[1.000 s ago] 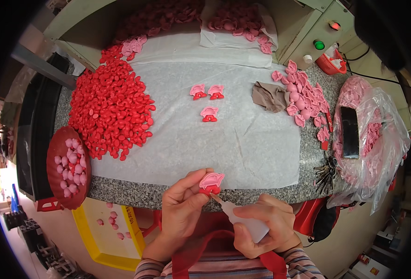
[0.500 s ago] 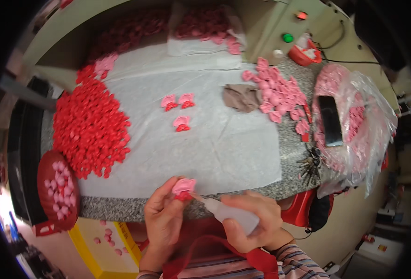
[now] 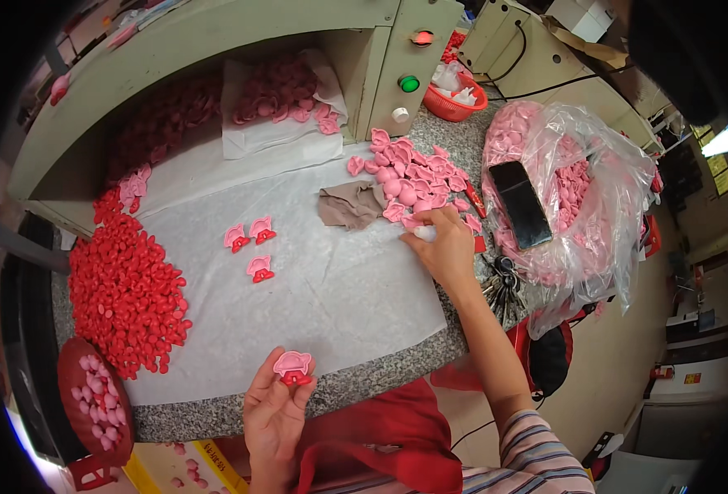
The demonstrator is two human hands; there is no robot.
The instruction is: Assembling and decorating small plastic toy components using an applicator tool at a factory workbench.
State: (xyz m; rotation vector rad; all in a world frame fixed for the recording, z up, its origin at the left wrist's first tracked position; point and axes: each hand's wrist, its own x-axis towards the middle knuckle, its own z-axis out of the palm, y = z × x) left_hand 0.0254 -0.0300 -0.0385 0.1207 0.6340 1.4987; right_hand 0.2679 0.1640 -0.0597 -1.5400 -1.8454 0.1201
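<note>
My left hand (image 3: 275, 412), close to the table's front edge, pinches a pink piece (image 3: 293, 361) with a small red part (image 3: 295, 378) at its lower side. Stretched out to the right, my right hand (image 3: 448, 251) is at the near edge of a heap of pink pieces (image 3: 409, 177), its fingers curled. A bit of a white squeeze bottle (image 3: 424, 234) shows between thumb and forefinger; most of it is hidden by the hand. The fingertips also meet a pink piece (image 3: 411, 221). Three pink-and-red assembled pieces (image 3: 259, 268) lie on the white sheet (image 3: 339, 296).
A large heap of red pieces (image 3: 125, 296) lies at left, above a dark red basket (image 3: 72, 362). A brown cloth (image 3: 351, 205) is beside the pink heap. At right are keys (image 3: 504, 284) and a phone (image 3: 520, 204) on a plastic bag (image 3: 619, 189). A machine housing (image 3: 372, 78) stands behind.
My right hand has moved away from the left hand, with the bottle, to the pink heap. My left hand keeps hold of its pink-and-red piece. The view has shifted to the right.
</note>
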